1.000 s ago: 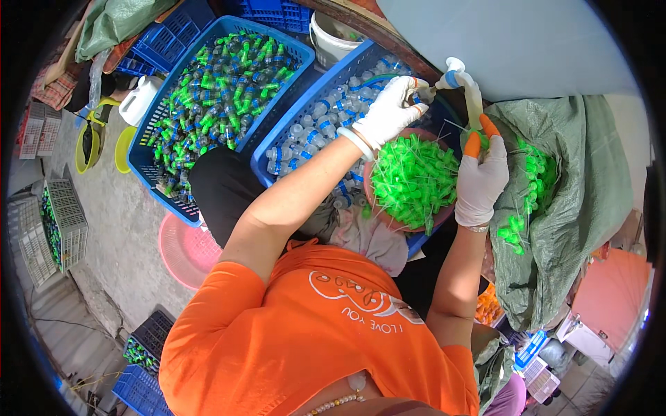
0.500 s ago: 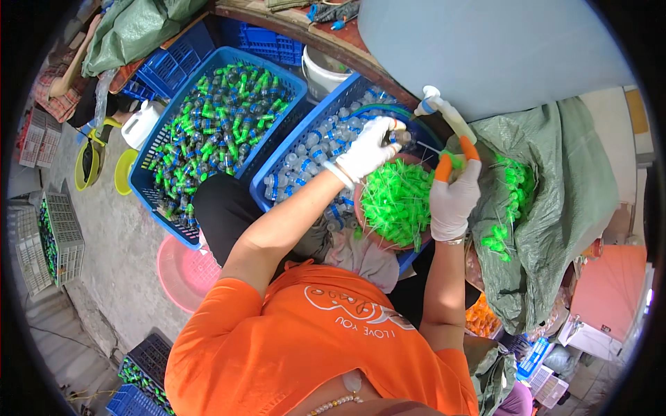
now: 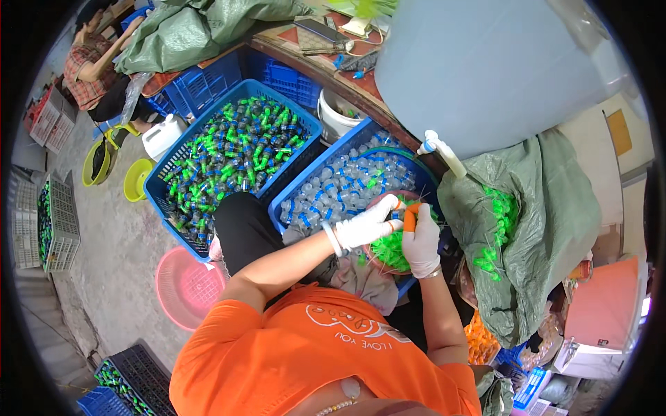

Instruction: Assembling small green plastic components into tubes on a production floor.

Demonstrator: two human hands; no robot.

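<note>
Over the bowl, my left hand, in a white glove, grips a small clear bottle with a blue band. My right hand, gloved with orange finger covers, meets it and pinches at the bottle's top; the green cap there is mostly hidden by the fingers. Below both hands, a pile of green caps with thin tubes fills a pinkish bowl. The bowl sits at the near right end of a blue basket full of small clear bottles.
A second blue basket of dark, green-capped bottles stands left. A green woven sack with more green caps lies right, under a large grey tank with a white tap. A pink basin rests on the floor. Another person sits far left.
My hands, apart before with the bottle in the left and a green tubed cap in the right, have come together over the bowl. The whole view has shifted, showing more of the table.
</note>
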